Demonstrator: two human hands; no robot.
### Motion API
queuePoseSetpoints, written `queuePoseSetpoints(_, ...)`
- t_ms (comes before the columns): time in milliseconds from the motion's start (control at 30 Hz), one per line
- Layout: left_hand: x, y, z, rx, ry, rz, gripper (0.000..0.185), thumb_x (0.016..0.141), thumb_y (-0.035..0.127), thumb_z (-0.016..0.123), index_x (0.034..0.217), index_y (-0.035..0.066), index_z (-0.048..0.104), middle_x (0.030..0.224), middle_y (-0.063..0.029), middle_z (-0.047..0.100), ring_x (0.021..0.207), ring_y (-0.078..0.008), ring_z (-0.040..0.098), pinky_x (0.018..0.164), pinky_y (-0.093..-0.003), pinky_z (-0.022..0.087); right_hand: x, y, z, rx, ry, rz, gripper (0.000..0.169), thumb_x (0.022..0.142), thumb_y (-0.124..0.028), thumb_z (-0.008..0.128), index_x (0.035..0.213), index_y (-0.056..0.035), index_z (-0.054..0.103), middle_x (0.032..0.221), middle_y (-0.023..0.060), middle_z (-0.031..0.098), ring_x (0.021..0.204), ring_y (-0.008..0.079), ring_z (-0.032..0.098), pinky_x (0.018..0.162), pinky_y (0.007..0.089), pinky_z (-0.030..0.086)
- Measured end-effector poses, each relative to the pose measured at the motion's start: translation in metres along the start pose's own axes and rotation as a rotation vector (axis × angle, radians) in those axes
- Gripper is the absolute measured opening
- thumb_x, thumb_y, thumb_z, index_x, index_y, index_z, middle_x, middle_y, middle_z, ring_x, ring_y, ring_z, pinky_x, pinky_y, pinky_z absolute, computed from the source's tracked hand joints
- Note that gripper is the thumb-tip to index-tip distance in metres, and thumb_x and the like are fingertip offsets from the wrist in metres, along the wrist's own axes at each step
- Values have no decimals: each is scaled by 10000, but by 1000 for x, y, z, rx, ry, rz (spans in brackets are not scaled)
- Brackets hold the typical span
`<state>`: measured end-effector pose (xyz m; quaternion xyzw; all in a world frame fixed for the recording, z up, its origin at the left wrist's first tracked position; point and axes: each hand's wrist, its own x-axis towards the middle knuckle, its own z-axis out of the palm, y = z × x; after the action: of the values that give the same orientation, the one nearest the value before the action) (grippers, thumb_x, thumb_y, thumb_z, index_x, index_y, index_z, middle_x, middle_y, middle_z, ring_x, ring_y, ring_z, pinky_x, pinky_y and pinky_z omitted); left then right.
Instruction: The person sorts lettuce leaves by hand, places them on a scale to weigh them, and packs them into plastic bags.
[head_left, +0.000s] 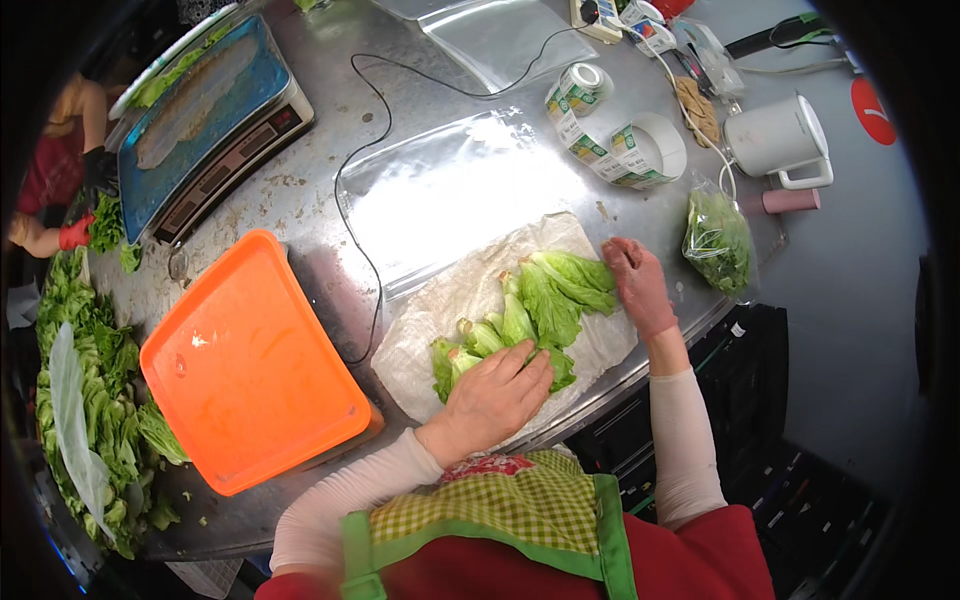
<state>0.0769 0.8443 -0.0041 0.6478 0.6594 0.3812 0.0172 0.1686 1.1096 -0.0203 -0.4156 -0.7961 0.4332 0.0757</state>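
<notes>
Several small heads of green lettuce (551, 304) lie in a slanting row on a pale woven cloth (420, 330). My bare left hand (495, 397) rests flat over the near leaves, its fingers together and pointing up and right. At the right end of the row, my right hand (639, 289), in a red glove, is beside the leaf tips; its fingers are bent, and whether they pinch a leaf or the cloth cannot be told. Clear plastic bags (450, 187) lie flat on the metal table just beyond the cloth.
An orange tray (255, 367) and a digital scale (217, 127) stand at left, near piled lettuce (97, 420). A co-worker's gloved hands (86, 225) are there. A black cord (360, 247) crosses the table. At right are a label roll (660, 150), bagged greens (720, 244) and a white jug (780, 139).
</notes>
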Motion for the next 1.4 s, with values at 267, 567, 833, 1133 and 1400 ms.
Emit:
queuePoseSetpoints(267,7,7,-12,-120,88,-155,521,709,149,784,1159,-37,598,1228,-204,589,1125,-396,586,895,-432,516,13,-23,-7,-417,-249,-207,338,907,-338,651,1037,-26,645,982,191,686,908,347,655,817,404,496)
queuePoseSetpoints(567,7,3,-5,8,-32,-135,537,714,190,774,1174,-24,597,1204,-183,579,1181,-397,527,950,-442,471,-46,-68,24,-456,-92,-316,310,933,-326,636,979,-22,605,997,206,634,961,396,613,857,432,493)
queuePoseSetpoints(833,4,3,-9,74,-39,-17,502,749,201,742,1193,9,608,1245,-126,579,1165,-381,534,944,-439,468,-36,-32,28,-179,-198,-203,605,789,-410,813,1119,25,552,1145,209,564,1064,319,573,912,384,467)
queuePoseSetpoints(1133,10,2,3,-31,129,-139,494,737,130,748,1163,-54,577,1185,-218,566,1104,-394,561,943,-442,472,-46,-56,38,-292,-260,-284,648,786,-396,778,1275,-16,589,1234,217,601,1136,365,540,1022,403,420)
queuePoseSetpoints(1400,-20,-3,13,-174,266,-117,518,797,31,625,1276,-83,464,1275,-236,496,1148,-404,528,1009,-436,441,-66,-59,34,-50,-608,-419,680,886,-534,641,1381,-77,543,1340,209,572,1292,422,446,1104,464,337)
